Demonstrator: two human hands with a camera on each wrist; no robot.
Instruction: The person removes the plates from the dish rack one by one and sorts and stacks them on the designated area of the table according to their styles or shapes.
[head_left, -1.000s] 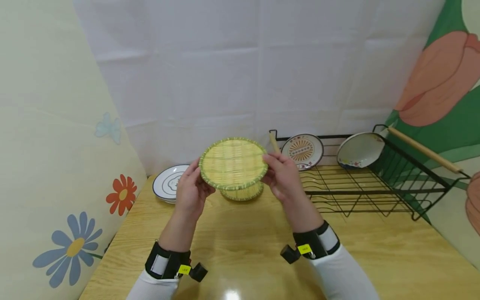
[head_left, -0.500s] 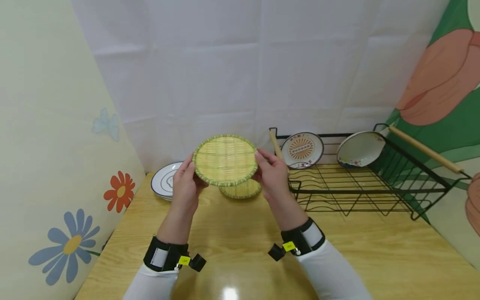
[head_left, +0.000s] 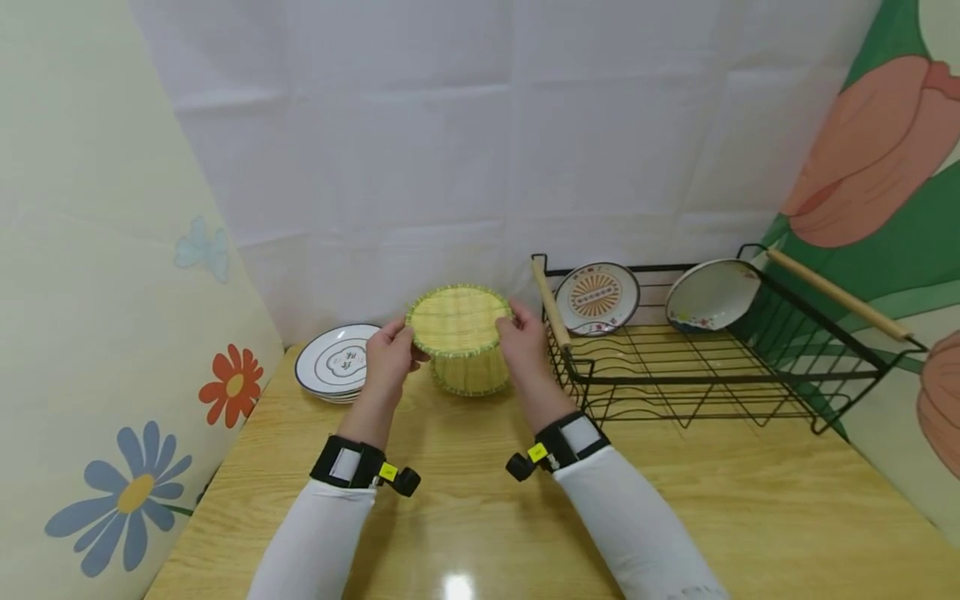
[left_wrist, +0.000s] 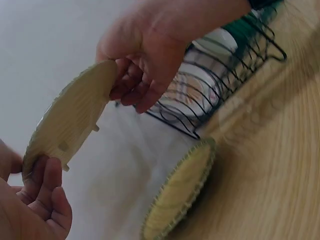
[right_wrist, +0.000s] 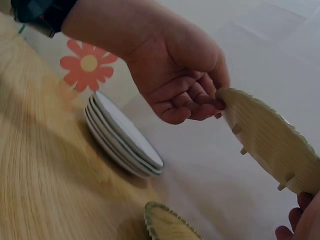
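Note:
Between both hands is a round, yellow-green woven tray (head_left: pixel 459 319), raised above the table. My left hand (head_left: pixel 387 357) pinches its left rim, while my right hand (head_left: pixel 522 340) grips the opposite side with the thumb on top. Small feet stick out from the underside of the held tray (right_wrist: pixel 270 142) in the right wrist view. Directly beneath it, a second woven tray (head_left: pixel 471 377) lies on the table, partly hidden in the head view. The left wrist view shows that lower tray (left_wrist: pixel 181 190) apart from the held one.
A stack of several white plates (head_left: pixel 333 362) with dark rims stands at the left. On the right is a black wire dish rack (head_left: pixel 697 379) with wooden handles, holding a patterned plate (head_left: pixel 597 298) and a white bowl (head_left: pixel 712 296). A white cloth (head_left: pixel 390 142) hangs behind.
The held tray first shifts left and slightly up, then comes down and away over the second tray. Both hands keep their grip and reach farther forward.

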